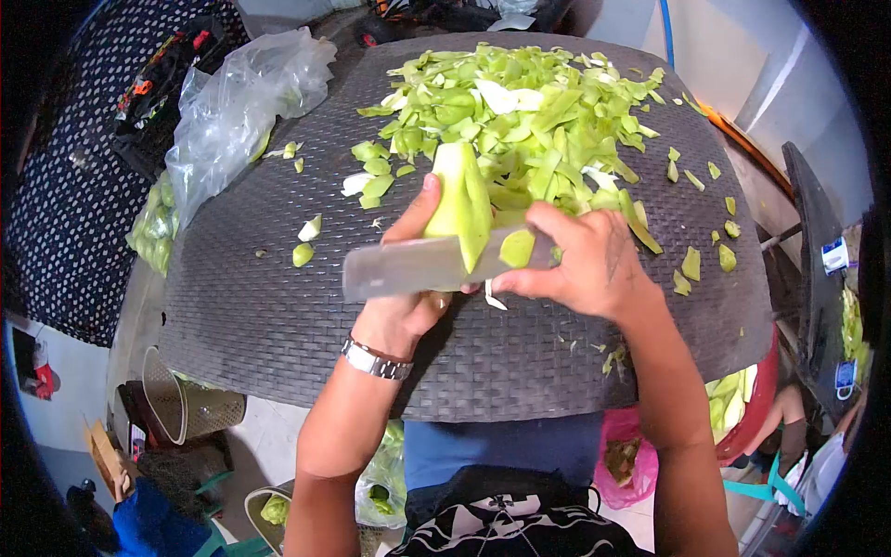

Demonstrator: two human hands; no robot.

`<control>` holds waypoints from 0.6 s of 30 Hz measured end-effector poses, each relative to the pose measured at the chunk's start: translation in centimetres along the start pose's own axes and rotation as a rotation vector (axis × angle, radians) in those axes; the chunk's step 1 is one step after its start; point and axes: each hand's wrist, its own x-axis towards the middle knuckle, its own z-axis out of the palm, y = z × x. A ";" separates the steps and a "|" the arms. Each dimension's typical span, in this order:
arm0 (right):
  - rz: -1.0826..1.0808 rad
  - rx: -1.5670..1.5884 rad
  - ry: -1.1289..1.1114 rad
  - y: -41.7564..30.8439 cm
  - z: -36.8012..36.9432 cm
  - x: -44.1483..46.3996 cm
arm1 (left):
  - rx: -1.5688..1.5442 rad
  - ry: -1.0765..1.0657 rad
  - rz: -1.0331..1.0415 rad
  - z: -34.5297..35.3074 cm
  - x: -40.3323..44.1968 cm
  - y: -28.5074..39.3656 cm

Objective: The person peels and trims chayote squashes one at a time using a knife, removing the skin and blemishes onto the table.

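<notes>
My left hand (401, 317), with a metal watch on its wrist, is closed around a pale green, partly peeled chayote (453, 195) held upright above the table. In my right hand (599, 265) is a knife (399, 267) with a broad blade. The blade lies flat across the lower part of the chayote, its tip pointing left, and hides part of my left hand. A strip of green peel hangs over the blade, and a small green slice (517, 249) rests on it near my right thumb. The handle is mostly hidden in my right fist.
Behind my hands, a large heap of green peelings (520, 111) covers the far side of the dark woven table (306, 343). Loose scraps lie right and left. A clear plastic bag (251, 116) sits at the left edge. Below are a basket (200, 408) and a red tub (756, 399) of pale pieces.
</notes>
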 end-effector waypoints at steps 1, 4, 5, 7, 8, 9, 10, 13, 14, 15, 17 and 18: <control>-0.003 -0.010 0.033 0.5 0.0 0.1 | -0.005 0.024 -0.014 0.1 0.0 0.1; -0.004 -0.043 0.053 2.0 -0.7 0.4 | -0.020 0.057 -0.047 0.6 0.1 0.2; -0.008 -0.045 0.055 2.2 -0.8 0.5 | -0.033 0.055 -0.064 0.6 0.1 0.2; -0.015 -0.047 0.056 2.5 -0.9 0.5 | -0.060 0.053 -0.101 0.5 0.2 0.1; 0.001 -0.037 0.030 2.7 -1.0 0.5 | -0.059 0.046 -0.110 0.4 0.3 0.1; 0.017 -0.027 0.003 2.9 -1.0 0.5 | -0.058 0.039 -0.119 0.4 0.3 0.1; 0.034 -0.017 -0.025 3.0 -1.1 0.5 | -0.057 0.033 -0.128 0.4 0.3 0.1; 0.122 0.007 -0.151 3.3 -1.8 0.6 | -0.041 0.024 -0.118 0.5 0.1 0.1; 0.242 0.001 -0.112 4.3 -2.3 0.8 | 0.014 0.022 -0.134 0.7 -0.1 0.1; 0.364 -0.006 -0.068 6.2 -3.3 1.1 | 0.074 0.015 -0.151 1.2 -0.2 0.2; 0.530 -0.002 0.014 7.4 -3.7 0.3 | 0.127 0.007 -0.187 1.3 -0.3 0.1; 0.546 0.003 0.056 7.9 -3.5 0.4 | 0.120 0.007 -0.177 1.3 0.1 -0.1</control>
